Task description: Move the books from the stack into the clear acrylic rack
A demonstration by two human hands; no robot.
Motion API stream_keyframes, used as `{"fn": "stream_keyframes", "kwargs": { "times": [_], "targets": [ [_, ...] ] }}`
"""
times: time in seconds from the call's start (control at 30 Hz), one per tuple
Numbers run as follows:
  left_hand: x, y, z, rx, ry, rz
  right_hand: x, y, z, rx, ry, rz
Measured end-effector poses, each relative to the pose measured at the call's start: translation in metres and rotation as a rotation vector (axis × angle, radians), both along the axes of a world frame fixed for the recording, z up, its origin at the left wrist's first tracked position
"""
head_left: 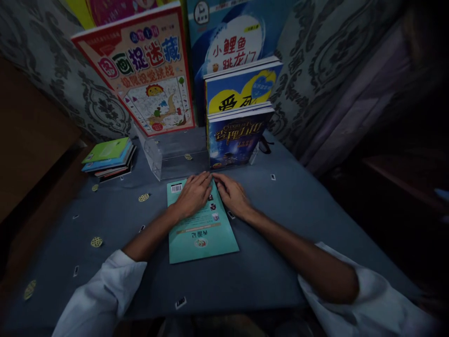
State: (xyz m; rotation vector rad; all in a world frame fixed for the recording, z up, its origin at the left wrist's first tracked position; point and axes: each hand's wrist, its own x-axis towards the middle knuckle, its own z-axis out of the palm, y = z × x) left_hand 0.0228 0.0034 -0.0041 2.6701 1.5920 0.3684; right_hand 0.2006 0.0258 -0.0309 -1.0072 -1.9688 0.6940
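Note:
A teal book (206, 238) lies flat on the grey-blue tablecloth, its lettering upside down from where I look. My left hand (194, 194) rests flat across the upper part of its cover, palm down with the fingers stretched out. At the book's upper right edge is my right hand (233, 194), fingers extended and thumb apart. Its fingertips come up to the corner beside my left fingertips. Just beyond both hands stands a clear acrylic stand (175, 157) with books upright in it. The dark blue book (235, 140) is at the front of its right side.
A red-bordered picture book (147, 79) leans at the stand's left side. Behind the dark blue book are a yellow-and-blue book (242, 89) and a large blue book (235, 23). Several small books (108, 157) are stacked at the left. Patterned wallpaper (108, 112) covers the wall.

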Motion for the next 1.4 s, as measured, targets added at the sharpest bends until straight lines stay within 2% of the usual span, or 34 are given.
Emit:
{"fn": "stream_keyframes", "kwargs": {
  "times": [0.23,0.47,0.93,1.4],
  "targets": [
    [0.000,0.004,-0.001,0.014,-0.021,-0.049,0.002,0.014,-0.015,-0.107,0.144,-0.005],
    [0.000,0.000,-0.002,0.039,-0.025,-0.096,0.003,0.019,-0.020,-0.097,0.165,-0.021],
    [0.004,-0.031,-0.003,0.061,-0.087,-0.206,0.002,0.010,-0.002,-0.025,0.032,0.026],
    [0.009,-0.060,-0.001,0.068,-0.083,-0.251,0.001,0.008,0.001,-0.013,0.007,0.027]
  ]
}}
